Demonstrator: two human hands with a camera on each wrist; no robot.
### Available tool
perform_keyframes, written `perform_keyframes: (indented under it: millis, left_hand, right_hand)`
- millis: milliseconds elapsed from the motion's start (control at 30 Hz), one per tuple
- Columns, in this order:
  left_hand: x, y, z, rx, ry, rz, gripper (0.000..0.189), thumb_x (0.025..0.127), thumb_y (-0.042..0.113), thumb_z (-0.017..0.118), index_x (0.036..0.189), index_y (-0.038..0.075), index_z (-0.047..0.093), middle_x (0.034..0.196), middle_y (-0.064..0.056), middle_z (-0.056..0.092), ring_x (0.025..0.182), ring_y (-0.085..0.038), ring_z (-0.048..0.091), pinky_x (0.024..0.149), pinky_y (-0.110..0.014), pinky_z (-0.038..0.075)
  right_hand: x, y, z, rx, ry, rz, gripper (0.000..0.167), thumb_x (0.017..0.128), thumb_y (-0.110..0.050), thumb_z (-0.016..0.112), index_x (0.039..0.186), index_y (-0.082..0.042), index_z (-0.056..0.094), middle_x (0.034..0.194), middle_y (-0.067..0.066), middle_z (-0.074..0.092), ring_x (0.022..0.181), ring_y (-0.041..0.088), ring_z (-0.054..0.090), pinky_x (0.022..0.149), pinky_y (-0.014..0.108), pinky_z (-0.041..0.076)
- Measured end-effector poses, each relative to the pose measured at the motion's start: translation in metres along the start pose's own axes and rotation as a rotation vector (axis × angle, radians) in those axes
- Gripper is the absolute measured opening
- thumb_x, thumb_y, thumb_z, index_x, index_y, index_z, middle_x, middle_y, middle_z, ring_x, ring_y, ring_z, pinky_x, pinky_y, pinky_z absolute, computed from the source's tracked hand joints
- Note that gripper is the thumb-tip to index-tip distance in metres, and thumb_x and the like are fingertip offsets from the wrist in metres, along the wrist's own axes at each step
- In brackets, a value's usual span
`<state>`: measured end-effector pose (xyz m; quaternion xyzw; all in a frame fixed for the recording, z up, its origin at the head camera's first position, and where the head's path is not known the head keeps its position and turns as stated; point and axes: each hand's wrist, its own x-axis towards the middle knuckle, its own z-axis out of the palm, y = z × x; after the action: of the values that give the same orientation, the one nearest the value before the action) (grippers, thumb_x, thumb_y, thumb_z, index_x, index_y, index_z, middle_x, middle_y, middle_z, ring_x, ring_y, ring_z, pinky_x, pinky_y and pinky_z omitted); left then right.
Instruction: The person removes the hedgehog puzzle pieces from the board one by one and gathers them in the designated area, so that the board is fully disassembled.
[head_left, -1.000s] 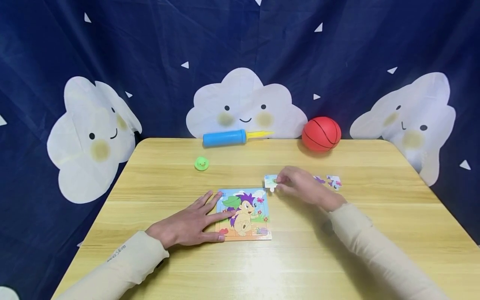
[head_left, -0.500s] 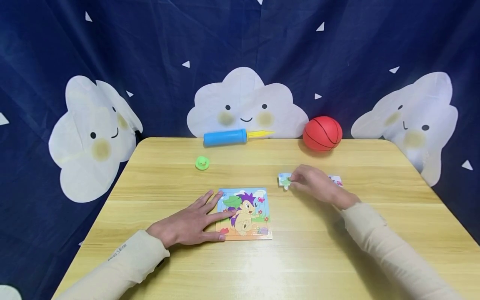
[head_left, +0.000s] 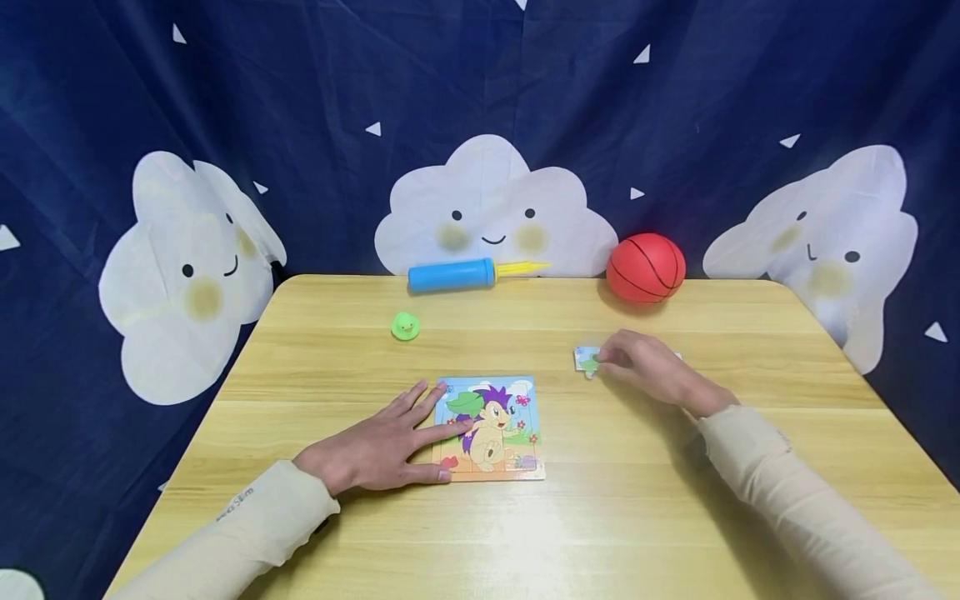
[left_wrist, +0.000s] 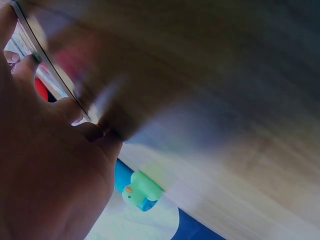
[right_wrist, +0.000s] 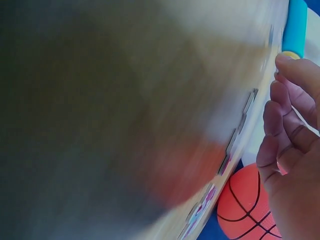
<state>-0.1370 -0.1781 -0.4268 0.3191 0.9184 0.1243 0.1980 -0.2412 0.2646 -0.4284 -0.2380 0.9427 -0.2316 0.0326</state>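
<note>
A square hedgehog jigsaw puzzle (head_left: 501,433) lies on the wooden table in front of the person. The left hand (head_left: 390,442) rests with spread fingers along the puzzle's left side, fingertips over its edge. To the right and a little farther back, the right hand (head_left: 648,367) pinches a puzzle piece (head_left: 586,358), light blue and green with a knob at its lower edge, between thumb and forefinger. Other puzzle pieces (right_wrist: 200,212) lie on the table past that hand, mostly covered by it in the head view.
A small green rubber duck (head_left: 405,327) sits behind the puzzle. A blue pump (head_left: 452,276) with a yellow tip lies at the back edge, and a red ball (head_left: 646,268) with black lines stands at the back right. Behind the table (head_left: 420,533) hangs a dark blue curtain (head_left: 480,75).
The right hand has moved to the right, away from the puzzle, with the pinched piece, covering more of the other pieces. The left hand has stayed in place.
</note>
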Motion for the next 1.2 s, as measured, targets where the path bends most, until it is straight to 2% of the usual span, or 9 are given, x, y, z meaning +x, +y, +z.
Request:
perform_keyframes:
  millis: [367,600,867,1067,1200]
  left_hand:
    - [-0.002,0.001,-0.001,-0.007,0.004,0.010,0.068,0.105,0.071,0.055,0.167,0.046,0.041,0.186,-0.008,0.002,0.172,-0.040,0.002,0.134,-0.065,0.025]
    - [-0.001,0.000,-0.001,0.001,0.006,0.010,0.067,0.106,0.070,0.055,0.167,0.047,0.040,0.186,-0.008,0.003,0.172,-0.040,0.001,0.133,-0.065,0.026]
    - [-0.001,0.001,0.000,0.005,0.004,0.004,0.067,0.106,0.071,0.054,0.168,0.050,0.038,0.186,-0.007,0.001,0.172,-0.038,0.000,0.134,-0.065,0.026]
    - [-0.001,0.001,0.000,0.012,0.005,0.006,0.068,0.107,0.069,0.054,0.169,0.048,0.035,0.185,-0.009,0.000,0.172,-0.039,-0.001,0.134,-0.065,0.025]
    - [-0.001,0.001,-0.001,-0.005,0.009,0.012,0.069,0.107,0.068,0.055,0.170,0.049,0.033,0.185,-0.012,-0.001,0.172,-0.040,-0.001,0.134,-0.066,0.024]
  right_hand:
    - [-0.002,0.004,0.001,0.011,-0.007,0.003,0.013,0.099,-0.013,0.081,0.110,-0.008,0.077,0.102,0.001,0.074,0.094,0.017,0.065,0.090,0.043,0.058]
    - [-0.001,0.002,0.001,0.001,-0.023,0.007,0.013,0.098,-0.011,0.081,0.109,-0.008,0.077,0.101,0.002,0.074,0.093,0.017,0.067,0.090,0.043,0.059]
    - [-0.003,0.001,0.001,0.001,-0.004,0.016,0.014,0.097,-0.014,0.083,0.110,-0.009,0.078,0.103,0.002,0.074,0.095,0.018,0.067,0.092,0.045,0.059]
    - [-0.003,-0.021,0.005,0.061,0.031,-0.020,0.013,0.099,-0.016,0.082,0.110,-0.010,0.079,0.106,0.003,0.076,0.102,0.022,0.070,0.097,0.050,0.059]
    - [-0.003,-0.043,0.014,0.095,-0.005,-0.066,0.015,0.100,-0.017,0.081,0.113,-0.011,0.080,0.110,0.002,0.078,0.106,0.022,0.072,0.098,0.050,0.061]
